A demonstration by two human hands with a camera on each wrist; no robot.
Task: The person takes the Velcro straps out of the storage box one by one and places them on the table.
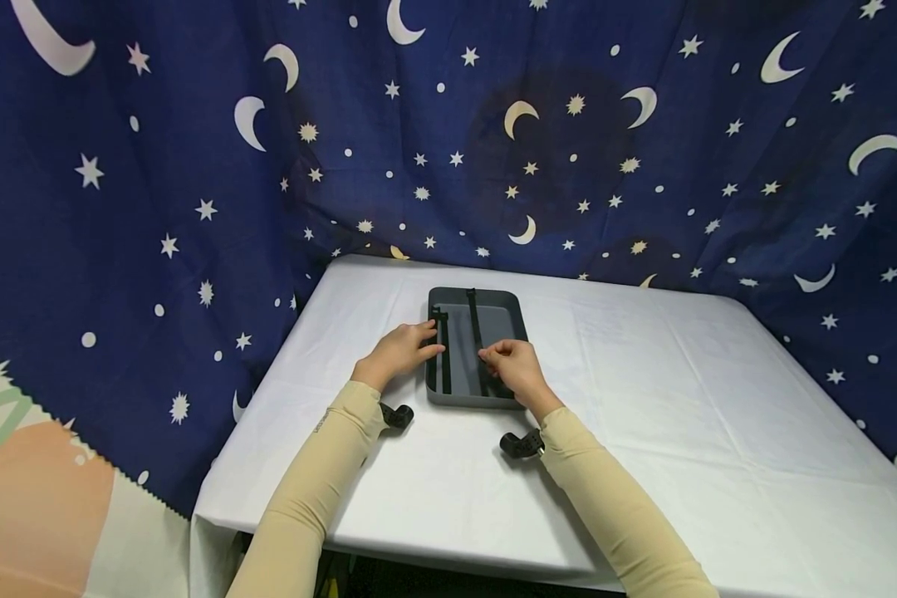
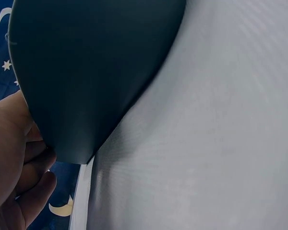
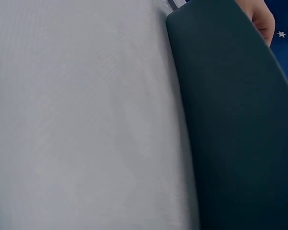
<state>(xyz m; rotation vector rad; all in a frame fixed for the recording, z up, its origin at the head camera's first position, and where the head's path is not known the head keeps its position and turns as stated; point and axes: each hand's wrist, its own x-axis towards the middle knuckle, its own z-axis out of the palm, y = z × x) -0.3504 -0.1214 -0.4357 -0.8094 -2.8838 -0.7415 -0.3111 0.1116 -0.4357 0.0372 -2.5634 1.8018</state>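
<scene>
A grey rectangular tray (image 1: pixel 459 365) with rounded corners lies on the table. Along its left side run black straps (image 1: pixel 446 365) with small buckle-like ends at the top. Another long black strap (image 1: pixel 474 324) stretches lengthwise near the middle. My right hand (image 1: pixel 516 367) pinches this middle strap between thumb and fingertips, over the tray's right half. At the left rim my left hand (image 1: pixel 399 353) reaches over with loosely extended fingers beside the left straps; whether it touches them is unclear. Both wrist views mostly show the tray's outer wall (image 2: pixel 86 72), hiding the fingertips.
A white cloth covers the table (image 1: pixel 665 399), its front edge close to my forearms. Behind it hangs a dark blue curtain (image 1: pixel 448 124) with moons and stars. Black wrist mounts (image 1: pixel 522 445) stick out inward from both sleeves, low over the cloth.
</scene>
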